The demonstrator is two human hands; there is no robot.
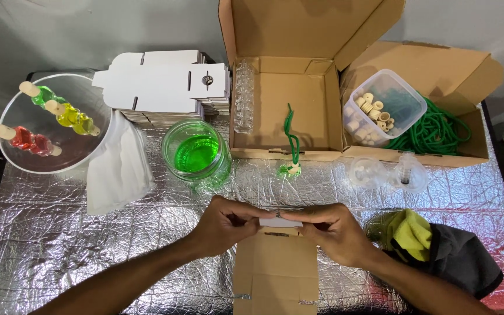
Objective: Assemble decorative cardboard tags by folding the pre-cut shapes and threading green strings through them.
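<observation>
a small flat brown cardboard box (275, 271) lies at the near middle of the foil-covered worktop (59, 245), its far end lifted where a white flap or strip (279, 222) is pinched from both sides. the left hand (224, 224) has a narrow grip on the strip's left end, thumb and fingers closed on it; the right hand (331, 228) does the same on the right end, so the piece is kept level and square between them while it sits over the box edge. just beyond the hands a green pipe cleaner with a small pale charm (291, 146) trails out of a large open brown cardboard carton (287, 122), within easy reach. left of that stands a clear glass jar of green liquid (198, 154), with a white cloth (118, 169) beside it and a round clear bowl holding bottle-shaped pieces in green, yellow and red (53, 122) further left. a stack of flat white die-cut box blanks (164, 87) sits behind the jar. to the right, a second open carton holds a clear plastic tub of pale rings (383, 108) and a coil of green cord (438, 131); two small clear plastic bulbs (387, 172) lie in front, and a yellow and dark grey cloth (438, 248) lies near the right wrist.
</observation>
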